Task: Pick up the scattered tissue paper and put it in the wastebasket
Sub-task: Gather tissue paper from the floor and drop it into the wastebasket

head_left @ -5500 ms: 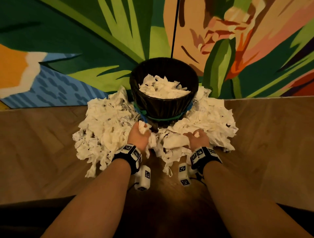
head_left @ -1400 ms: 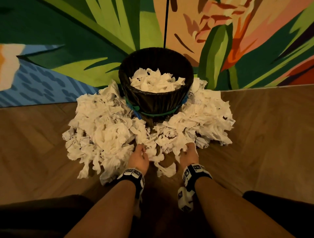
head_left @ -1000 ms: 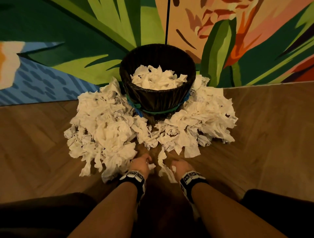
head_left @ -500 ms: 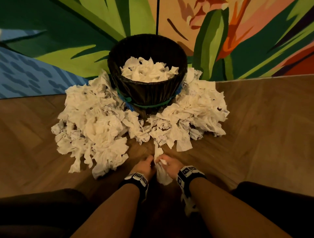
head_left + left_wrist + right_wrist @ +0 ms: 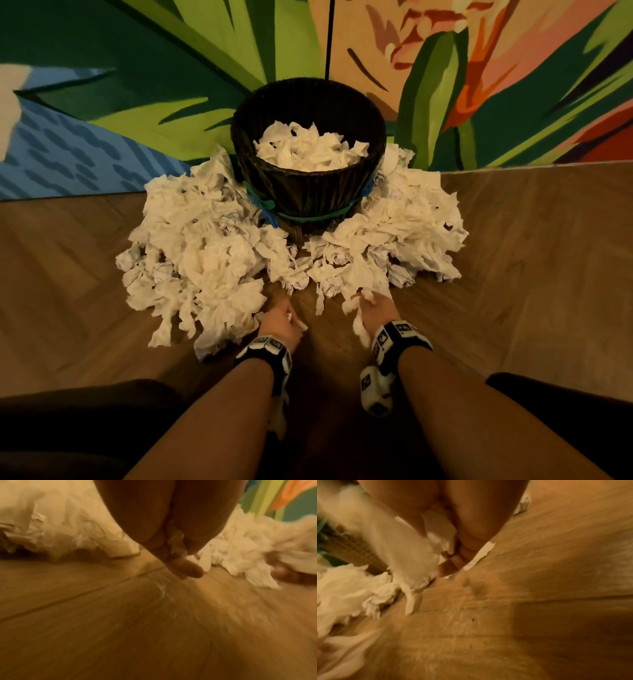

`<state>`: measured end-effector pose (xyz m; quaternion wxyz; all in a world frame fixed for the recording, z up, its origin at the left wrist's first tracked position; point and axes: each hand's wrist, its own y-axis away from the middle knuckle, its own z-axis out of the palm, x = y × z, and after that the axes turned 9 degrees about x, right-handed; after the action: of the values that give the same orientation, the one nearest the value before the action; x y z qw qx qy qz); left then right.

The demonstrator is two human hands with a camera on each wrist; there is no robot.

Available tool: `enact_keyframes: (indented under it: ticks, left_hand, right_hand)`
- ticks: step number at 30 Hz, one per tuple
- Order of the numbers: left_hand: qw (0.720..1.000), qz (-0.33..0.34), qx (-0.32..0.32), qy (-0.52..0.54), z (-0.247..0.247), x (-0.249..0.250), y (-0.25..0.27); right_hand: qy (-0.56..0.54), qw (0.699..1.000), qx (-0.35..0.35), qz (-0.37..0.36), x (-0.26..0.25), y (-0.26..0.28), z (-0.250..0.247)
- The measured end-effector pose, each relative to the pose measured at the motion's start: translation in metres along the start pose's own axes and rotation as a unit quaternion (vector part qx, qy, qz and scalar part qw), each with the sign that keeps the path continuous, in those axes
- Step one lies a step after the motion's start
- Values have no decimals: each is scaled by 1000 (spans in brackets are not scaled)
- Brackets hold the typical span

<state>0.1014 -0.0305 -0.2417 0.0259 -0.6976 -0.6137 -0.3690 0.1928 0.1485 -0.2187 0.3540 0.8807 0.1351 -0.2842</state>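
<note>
The right hand (image 5: 376, 310) curls its fingers (image 5: 448, 566) round a tissue strip (image 5: 359, 325); the left hand (image 5: 279, 320) pinches a small tissue scrap (image 5: 177, 545), beside the tissue heap (image 5: 205, 246).

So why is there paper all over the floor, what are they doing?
A person is cleaning up tissue paper. Each hand holds a small scrap: the left hand and the right hand, both low over the wooden floor. The black wastebasket already has tissue inside, but big white heaps of tissue lie on the floor around it.
</note>
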Motion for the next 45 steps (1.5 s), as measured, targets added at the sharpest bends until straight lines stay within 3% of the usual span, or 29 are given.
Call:
enact_keyframes:
  ticks: [3, 5, 9, 13, 17, 19, 20, 24, 26, 29, 31, 32, 34, 37, 39, 41, 43, 45]
  left_hand:
    - [998, 4, 26, 48, -8, 7, -1]
    - [997, 16, 25, 65, -14, 15, 2]
    - [987, 148, 39, 49, -30, 41, 5]
    - [950, 302, 55, 62, -80, 106, 10]
    - [880, 396, 210, 160, -144, 178, 14]
    - [852, 385, 259, 245, -171, 203, 3]
    - [852, 367, 265, 265, -183, 213, -7]
    - [905, 325, 226, 153, -211, 214, -48]
    - [920, 320, 213, 81, -215, 206, -62]
    - [931, 286, 218, 68, -208, 198, -73]
    - [937, 278, 208, 43, -200, 196, -76]
    - [938, 278, 208, 17, -196, 194, -77]
    - [935, 282, 215, 4, -193, 193, -77]
    - [919, 312, 240, 21, -197, 190, -74]
    - [895, 348, 278, 36, -202, 183, -72]
    - [876, 335, 342, 63, -206, 168, -72]
    - [865, 256, 419, 102, -205, 147, -74]
    - [863, 149, 458, 154, -196, 121, -77]
  right_hand:
    - [-89, 994, 61, 26, -1, 2, -5]
    - [-165, 984, 48, 42, -2, 3, -7]
    - [-169, 980, 100, -14, -23, 1, -22]
    - [-242, 954, 175, -37, -74, 8, -59]
    - [-376, 896, 188, -146, -143, 15, -104]
    - [-356, 883, 204, -228, -177, 19, -121]
    - [-364, 869, 207, -264, -191, 20, -126]
    - [-380, 819, 220, -370, -234, 31, -119]
    - [-373, 813, 222, -388, -244, 30, -105]
    - [-195, 850, 256, -416, -247, 15, -88]
    - [-43, 869, 242, -430, -243, -2, -83]
    - [33, 866, 230, -442, -239, -8, -80]
    - [155, 830, 234, -481, -231, -16, -74]
    - [231, 797, 257, -496, -226, -20, -68]
    - [217, 808, 233, -495, -224, -23, -68]
    - [133, 833, 204, -497, -223, -23, -68]
    - [-6, 856, 201, -477, -222, -21, -69]
    - [-117, 855, 216, -457, -221, -18, -71]
